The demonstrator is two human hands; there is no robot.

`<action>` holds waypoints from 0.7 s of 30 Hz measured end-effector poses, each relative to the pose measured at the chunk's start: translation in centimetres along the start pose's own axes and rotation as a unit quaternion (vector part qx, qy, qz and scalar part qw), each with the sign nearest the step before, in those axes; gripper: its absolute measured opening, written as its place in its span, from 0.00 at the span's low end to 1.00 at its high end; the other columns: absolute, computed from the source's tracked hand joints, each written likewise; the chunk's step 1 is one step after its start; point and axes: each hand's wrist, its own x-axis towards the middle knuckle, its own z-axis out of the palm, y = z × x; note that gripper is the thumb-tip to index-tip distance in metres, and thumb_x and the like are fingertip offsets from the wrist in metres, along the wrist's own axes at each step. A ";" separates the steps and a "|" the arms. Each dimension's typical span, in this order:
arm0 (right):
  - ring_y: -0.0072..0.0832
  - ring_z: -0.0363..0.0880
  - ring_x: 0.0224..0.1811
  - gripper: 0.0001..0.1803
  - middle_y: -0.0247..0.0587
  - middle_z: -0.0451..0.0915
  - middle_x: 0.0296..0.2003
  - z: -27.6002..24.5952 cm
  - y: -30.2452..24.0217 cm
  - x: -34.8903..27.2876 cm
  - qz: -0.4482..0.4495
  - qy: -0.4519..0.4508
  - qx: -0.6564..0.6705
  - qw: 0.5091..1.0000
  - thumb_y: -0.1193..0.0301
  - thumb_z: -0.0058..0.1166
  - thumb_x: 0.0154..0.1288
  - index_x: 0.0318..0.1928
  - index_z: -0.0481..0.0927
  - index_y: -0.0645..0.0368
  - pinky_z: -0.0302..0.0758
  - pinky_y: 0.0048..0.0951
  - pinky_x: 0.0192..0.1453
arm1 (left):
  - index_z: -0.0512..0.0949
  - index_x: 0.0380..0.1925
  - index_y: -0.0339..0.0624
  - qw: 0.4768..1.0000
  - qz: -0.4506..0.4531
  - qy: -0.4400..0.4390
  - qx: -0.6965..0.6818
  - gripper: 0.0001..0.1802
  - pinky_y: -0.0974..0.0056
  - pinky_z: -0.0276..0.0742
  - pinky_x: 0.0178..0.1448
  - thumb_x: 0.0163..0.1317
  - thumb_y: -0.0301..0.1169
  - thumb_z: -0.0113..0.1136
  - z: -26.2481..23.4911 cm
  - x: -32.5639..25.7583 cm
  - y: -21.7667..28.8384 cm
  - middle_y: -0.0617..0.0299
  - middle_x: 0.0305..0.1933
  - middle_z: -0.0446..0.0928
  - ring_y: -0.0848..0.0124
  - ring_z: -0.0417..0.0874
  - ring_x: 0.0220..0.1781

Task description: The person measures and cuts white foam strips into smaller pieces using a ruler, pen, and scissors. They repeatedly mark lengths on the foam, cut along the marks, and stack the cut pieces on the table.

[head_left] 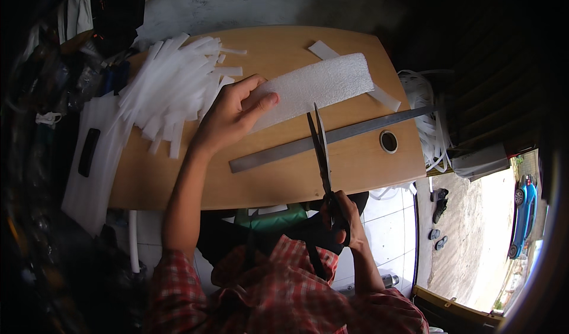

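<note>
My left hand (232, 112) pinches the left end of a wide white foam strip (323, 85) between thumb and fingers, holding it over the wooden table. My right hand (344, 218), at the table's front edge, grips the black handles of a pair of scissors (323, 150). The scissor blades point away from me and stand slightly apart. Their tips are just by the foam strip's lower edge; whether they touch it I cannot tell. Beneath the blades a long grey metal ruler (338, 135) lies slantwise on the table. A narrow foam strip (384, 97) lies partly hidden under the held piece.
A heap of white foam strips (178, 85) covers the table's left part. Longer foam sheets (98, 156) hang over the left edge, with a black oblong object (89, 152) on them. A ringed cable hole (388, 141) is at the right. White strip coils (424, 109) sit beyond the table (267, 186).
</note>
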 end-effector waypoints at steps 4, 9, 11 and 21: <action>0.20 0.68 0.22 0.55 0.32 0.69 0.21 0.5 -0.2 0.5 -0.021 -0.027 0.007 0.999 0.22 0.58 0.29 0.40 0.70 0.63 0.64 0.24 0.26 | 0.76 0.40 0.34 1.000 0.009 -0.010 0.017 0.16 0.75 0.64 0.36 0.69 0.38 0.59 1.0 -0.3 -0.6 0.69 0.31 0.74 0.84 0.68 0.32; 0.15 0.70 0.19 0.60 0.28 0.71 0.20 1.2 -0.2 0.7 -0.016 -0.006 -0.016 1.000 0.17 0.52 0.27 0.40 0.72 0.64 0.65 0.18 0.24 | 0.76 0.39 0.35 0.999 0.002 -0.028 0.026 0.14 0.75 0.65 0.36 0.68 0.37 0.58 1.3 -0.6 -0.2 0.69 0.30 0.74 0.84 0.69 0.32; 0.14 0.70 0.19 0.59 0.27 0.71 0.20 1.3 0.0 0.6 -0.020 -0.002 -0.015 1.000 0.17 0.52 0.28 0.40 0.72 0.64 0.65 0.17 0.24 | 0.76 0.39 0.35 0.999 0.003 -0.034 0.027 0.14 0.75 0.64 0.35 0.68 0.37 0.59 1.4 -0.8 0.0 0.69 0.29 0.74 0.84 0.68 0.32; 0.15 0.68 0.21 0.49 0.28 0.72 0.22 2.3 1.1 0.0 -0.042 0.029 0.009 0.999 0.30 0.66 0.33 0.40 0.74 0.63 0.64 0.20 0.25 | 0.76 0.37 0.34 0.999 0.019 -0.050 0.003 0.13 0.74 0.60 0.32 0.68 0.36 0.59 1.7 -0.9 -0.2 0.70 0.28 0.73 0.85 0.65 0.30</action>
